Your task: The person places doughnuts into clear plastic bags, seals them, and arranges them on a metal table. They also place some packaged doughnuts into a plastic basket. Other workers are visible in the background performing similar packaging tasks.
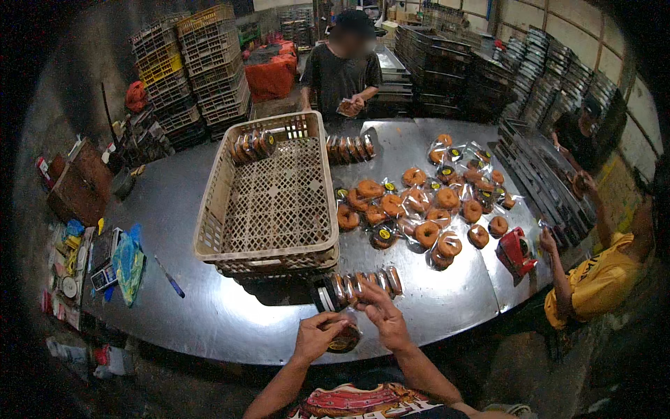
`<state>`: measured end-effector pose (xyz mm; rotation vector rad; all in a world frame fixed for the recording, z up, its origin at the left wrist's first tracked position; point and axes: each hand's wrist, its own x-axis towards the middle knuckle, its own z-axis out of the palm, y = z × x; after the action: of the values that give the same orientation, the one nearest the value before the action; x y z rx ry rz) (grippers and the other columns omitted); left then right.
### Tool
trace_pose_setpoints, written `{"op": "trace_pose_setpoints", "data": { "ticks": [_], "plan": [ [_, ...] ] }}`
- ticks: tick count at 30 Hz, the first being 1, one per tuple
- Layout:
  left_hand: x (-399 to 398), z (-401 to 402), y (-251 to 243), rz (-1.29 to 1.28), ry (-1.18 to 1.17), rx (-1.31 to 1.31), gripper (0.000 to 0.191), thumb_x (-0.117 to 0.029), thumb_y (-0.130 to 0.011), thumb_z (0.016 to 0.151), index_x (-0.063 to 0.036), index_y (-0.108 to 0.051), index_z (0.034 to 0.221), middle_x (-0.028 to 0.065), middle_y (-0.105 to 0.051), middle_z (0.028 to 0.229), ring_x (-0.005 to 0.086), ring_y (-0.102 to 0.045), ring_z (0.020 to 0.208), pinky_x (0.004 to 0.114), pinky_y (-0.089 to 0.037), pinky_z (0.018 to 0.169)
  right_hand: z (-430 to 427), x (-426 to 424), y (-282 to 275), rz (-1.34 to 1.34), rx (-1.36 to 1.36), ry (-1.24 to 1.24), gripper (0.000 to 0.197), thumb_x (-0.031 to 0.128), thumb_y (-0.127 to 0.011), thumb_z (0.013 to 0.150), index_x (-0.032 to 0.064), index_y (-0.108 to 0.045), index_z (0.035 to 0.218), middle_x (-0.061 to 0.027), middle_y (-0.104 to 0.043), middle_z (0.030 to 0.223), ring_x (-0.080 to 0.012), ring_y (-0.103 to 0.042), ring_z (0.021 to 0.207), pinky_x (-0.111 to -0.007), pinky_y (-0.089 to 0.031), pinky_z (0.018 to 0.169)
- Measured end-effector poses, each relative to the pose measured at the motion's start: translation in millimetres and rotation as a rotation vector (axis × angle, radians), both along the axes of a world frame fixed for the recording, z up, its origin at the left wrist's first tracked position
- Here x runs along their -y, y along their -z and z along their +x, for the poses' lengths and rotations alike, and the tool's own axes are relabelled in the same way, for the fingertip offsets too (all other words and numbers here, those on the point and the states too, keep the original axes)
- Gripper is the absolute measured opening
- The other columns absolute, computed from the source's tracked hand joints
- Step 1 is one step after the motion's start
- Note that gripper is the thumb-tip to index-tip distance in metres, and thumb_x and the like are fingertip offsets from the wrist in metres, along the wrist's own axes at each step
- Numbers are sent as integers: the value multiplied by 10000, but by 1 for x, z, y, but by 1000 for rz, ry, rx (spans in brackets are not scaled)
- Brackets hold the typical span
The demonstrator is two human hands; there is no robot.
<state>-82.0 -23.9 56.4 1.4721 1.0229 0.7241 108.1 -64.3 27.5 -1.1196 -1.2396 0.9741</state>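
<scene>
My left hand point(317, 335) pinches the clear wrapping of a packaged doughnut point(344, 339) near the front edge of the metal table. The package bears a dark label with yellow print. My right hand point(384, 317) is raised just right of it, fingers spread, in front of a row of wrapped doughnuts point(341, 289) standing on edge. Whether its fingertips touch that row or the wrapping, I cannot tell. A large plastic crate point(200, 230) stands on the table beyond my left hand, with several wrapped doughnuts point(252, 146) in its far left corner. Many wrapped doughnuts point(427, 233) lie piled to its right.
Another row of wrapped doughnuts point(349, 149) stands beside the crate. A red device point(517, 251) sits at the right, by a person in yellow point(591, 283). Across the table a person point(343, 73) holds a package. A knife point(170, 277) and scale point(104, 276) lie left; trays point(539, 178) are stacked right.
</scene>
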Motion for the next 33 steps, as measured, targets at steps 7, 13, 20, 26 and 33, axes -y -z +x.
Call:
{"op": "trace_pose_setpoints", "data": {
  "ticks": [7,13,20,26,33],
  "plan": [
    [1,-13,-5,-257,-9,-74,141,-122,-703,884,6,-720,940,65,-704,931,122,-645,875,255,-504,788,-27,-3,-6,-164,332,225,176,140,-699,870,0,-688,977,-113,-703,909,-180,-657,835,-305,-503,765],
    [15,-17,18,-377,-192,427,140,-136,-671,915,0,-704,923,69,-680,923,133,-615,898,272,-486,855,-23,5,-3,104,443,-95,182,206,-665,889,54,-704,980,-118,-666,824,-298,-634,724,-365,-496,664],
    [6,-23,58,-324,-177,47,146,-167,-661,906,-26,-641,872,25,-611,870,163,-550,755,315,-448,748,-63,22,24,-278,358,128,268,261,-641,934,27,-640,805,-44,-590,693,-172,-575,658,-313,-449,617],
    [23,-12,62,-1,-383,300,203,-6,-602,814,-21,-511,995,112,-490,1127,207,-508,902,301,-446,805,-83,38,46,-599,-658,-95,370,254,-635,949,88,-485,1243,-31,-571,1040,-133,-572,894,-270,-477,734],
    [27,-23,46,-786,-221,770,447,-195,-553,887,-83,-444,1306,142,-520,1276,293,-527,1194,464,-448,1016,-61,1,85,-461,60,154,512,429,-753,823,9,-612,1078,-83,-621,1025,-168,-601,960,-317,-495,823]
  ]
}}
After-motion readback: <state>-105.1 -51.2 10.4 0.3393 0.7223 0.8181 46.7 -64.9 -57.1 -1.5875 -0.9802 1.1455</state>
